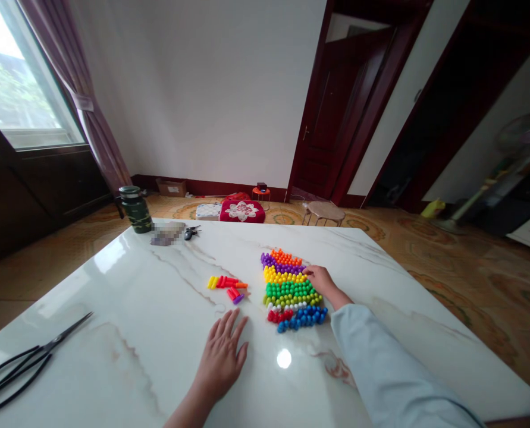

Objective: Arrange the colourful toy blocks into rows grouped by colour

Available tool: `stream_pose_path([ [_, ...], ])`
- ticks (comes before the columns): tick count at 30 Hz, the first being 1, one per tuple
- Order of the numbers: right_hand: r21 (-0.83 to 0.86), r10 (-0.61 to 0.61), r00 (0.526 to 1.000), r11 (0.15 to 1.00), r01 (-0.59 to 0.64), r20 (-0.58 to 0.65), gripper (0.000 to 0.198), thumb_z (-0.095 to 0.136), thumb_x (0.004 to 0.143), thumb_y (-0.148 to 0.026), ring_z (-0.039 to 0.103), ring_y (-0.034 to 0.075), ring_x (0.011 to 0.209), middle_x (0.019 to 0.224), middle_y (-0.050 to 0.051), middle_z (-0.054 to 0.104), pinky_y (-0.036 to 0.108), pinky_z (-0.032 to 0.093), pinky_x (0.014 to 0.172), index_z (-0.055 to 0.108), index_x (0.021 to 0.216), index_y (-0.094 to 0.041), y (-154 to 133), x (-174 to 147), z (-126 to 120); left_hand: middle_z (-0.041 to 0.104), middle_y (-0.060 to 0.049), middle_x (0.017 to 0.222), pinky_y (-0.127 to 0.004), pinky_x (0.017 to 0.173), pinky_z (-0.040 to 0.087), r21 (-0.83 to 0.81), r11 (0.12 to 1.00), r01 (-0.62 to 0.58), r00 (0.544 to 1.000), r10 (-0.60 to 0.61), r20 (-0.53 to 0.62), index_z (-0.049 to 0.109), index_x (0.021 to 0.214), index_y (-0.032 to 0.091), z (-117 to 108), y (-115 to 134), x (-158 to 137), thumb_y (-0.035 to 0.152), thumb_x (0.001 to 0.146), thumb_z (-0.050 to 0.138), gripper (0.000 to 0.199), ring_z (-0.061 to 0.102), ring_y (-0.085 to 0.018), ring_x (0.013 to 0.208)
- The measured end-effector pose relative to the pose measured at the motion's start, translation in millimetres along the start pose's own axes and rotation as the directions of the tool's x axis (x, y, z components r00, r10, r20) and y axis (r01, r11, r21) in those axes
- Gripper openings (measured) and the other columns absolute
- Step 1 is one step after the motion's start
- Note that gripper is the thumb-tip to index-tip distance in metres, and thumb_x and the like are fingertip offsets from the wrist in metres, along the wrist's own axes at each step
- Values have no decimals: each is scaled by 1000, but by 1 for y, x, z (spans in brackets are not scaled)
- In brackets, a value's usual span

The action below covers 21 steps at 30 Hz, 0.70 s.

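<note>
My left hand [222, 351] lies on the marble-patterned table [166, 339] with its fingers spread and nothing in it. Just beyond its fingertips are a few short plastic pieces, a red and purple cluster [235, 295] and a yellow, red and orange row [224, 282]. My right hand [319, 278] reaches to the right edge of a block of small round-knobbed plastic pieces [291, 289], grouped by colour in bands. Its fingers are pinched together by the purple and yellow bands. Whatever they may grip is hidden. Orange knobs [287, 257] form the far band, blue ones [304, 319] the near one.
Black-handled scissors [46, 348] lie at the table's left. Toward the far left corner stand a camouflage flask [135, 209], a blurred item [168, 233] and keys [191, 232]. Beyond the table are a red flowered stool [242, 210], a round stool [323, 211] and a fan [483, 196].
</note>
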State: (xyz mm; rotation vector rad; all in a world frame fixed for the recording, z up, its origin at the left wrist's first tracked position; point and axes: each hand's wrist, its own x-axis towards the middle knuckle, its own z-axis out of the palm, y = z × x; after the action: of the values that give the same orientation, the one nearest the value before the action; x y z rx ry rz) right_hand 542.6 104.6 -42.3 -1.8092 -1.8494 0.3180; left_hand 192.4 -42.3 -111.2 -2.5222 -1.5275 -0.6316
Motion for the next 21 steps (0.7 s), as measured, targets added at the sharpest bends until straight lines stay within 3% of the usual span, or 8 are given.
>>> stream_pose_path([
  [6, -41, 18, 991, 999, -24, -129, 33, 51, 76, -6, 67, 20, 93, 102, 8, 72, 33, 50, 87, 74, 96, -18, -15, -10, -4, 42, -8, 152, -45, 112, 34, -15, 1000, 27, 1000, -27, 9, 45, 144, 26, -4, 4, 1, 33, 92, 47, 52, 41, -26, 139],
  [10, 27, -201, 950, 977, 213, -241, 28, 48, 83, -13, 63, 21, 98, 105, 9, 68, 34, 49, 90, 70, 100, -18, -65, -18, 15, 41, -9, 153, -46, 113, 32, -43, 998, 42, 999, -41, 24, 44, 144, 26, -6, 7, 1, 33, 91, 49, 54, 39, -27, 139],
  [13, 107, -404, 909, 904, 414, -101, 31, 46, 84, -10, 62, 19, 98, 102, 6, 68, 32, 48, 91, 69, 102, -20, -124, -26, 47, 41, -8, 153, -46, 114, 31, -78, 994, 72, 997, -71, 15, 45, 143, 26, -8, 10, 2, 34, 91, 49, 53, 39, -27, 140],
  [16, 92, -524, 846, 851, 517, 100, 36, 47, 84, -7, 58, 17, 106, 110, 6, 66, 30, 43, 97, 68, 110, -22, -182, -33, 83, 42, -7, 152, -46, 115, 30, -119, 988, 100, 995, -97, 32, 48, 141, 26, -12, 11, 3, 37, 91, 49, 52, 38, -27, 140],
  [18, -2, -538, 815, 834, 551, 217, 40, 46, 87, -9, 54, 19, 113, 120, 6, 63, 31, 41, 98, 64, 119, -24, -213, -33, 104, 44, -8, 151, -46, 115, 29, -141, 984, 105, 994, -98, 56, 47, 142, 25, -15, 12, 4, 40, 90, 50, 54, 37, -27, 140],
  [21, -174, -463, 826, 829, 532, 321, 43, 45, 90, -11, 48, 24, 122, 133, 10, 55, 41, 36, 101, 56, 129, -26, -245, -27, 129, 51, -9, 145, -47, 114, 30, -154, 983, 100, 994, -91, 59, 51, 139, 25, -13, 12, 7, 43, 88, 52, 54, 40, -29, 138],
])
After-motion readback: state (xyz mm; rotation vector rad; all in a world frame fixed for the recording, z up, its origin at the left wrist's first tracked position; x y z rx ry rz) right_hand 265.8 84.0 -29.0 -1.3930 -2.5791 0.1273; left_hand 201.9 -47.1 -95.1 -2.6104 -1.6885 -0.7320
